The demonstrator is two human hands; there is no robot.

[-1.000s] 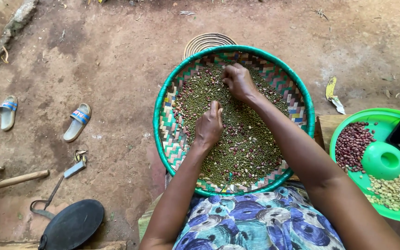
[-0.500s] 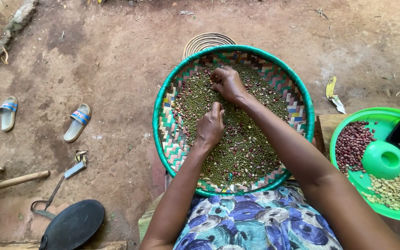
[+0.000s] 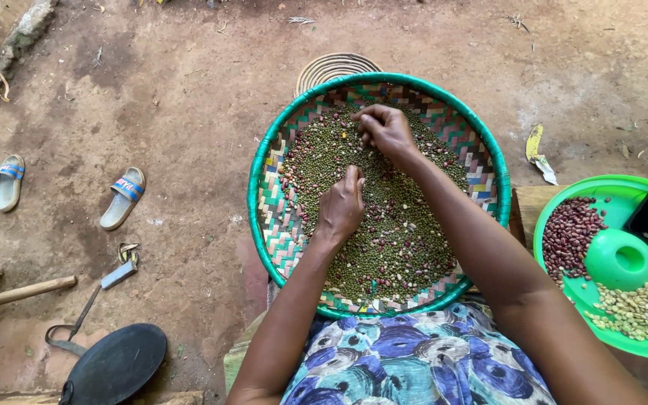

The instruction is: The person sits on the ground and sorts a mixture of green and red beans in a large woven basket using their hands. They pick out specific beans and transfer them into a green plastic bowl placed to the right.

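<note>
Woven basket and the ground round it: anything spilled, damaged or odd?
No spill shows. The green seeds lie inside the woven basket, with both hands, left hand and right hand, on them. Two sandals lie scattered apart on the dirt.

Your left hand point(image 3: 341, 206) lies palm down, fingers loosely curled. Your right hand point(image 3: 386, 129) reaches beyond it, fingers pinched together, forearm extended.

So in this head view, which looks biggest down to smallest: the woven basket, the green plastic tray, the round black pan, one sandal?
1. Woven basket, clearly the largest.
2. Green plastic tray, though the frame's edge cuts it off, so its full size is unsure.
3. Round black pan, also partly cut off.
4. Sandal, the smallest.
</note>
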